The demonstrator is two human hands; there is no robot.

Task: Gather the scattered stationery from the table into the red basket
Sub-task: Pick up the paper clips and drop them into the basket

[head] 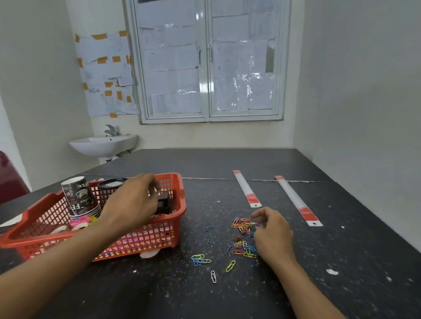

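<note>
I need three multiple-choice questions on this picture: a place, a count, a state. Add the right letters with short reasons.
1. Where do the cups stand? A) in the basket B) on a chair C) on the floor
2. How many white strips lie on the table? A) one B) two C) four
3. What does the left hand do? A) lies flat on the table B) holds a dark thing over the basket C) holds a strip
Answers: 1 A, they stand inside its red walls. 2 B, two lie apart at the far right. 3 B, its fingers curl round the thing.
</note>
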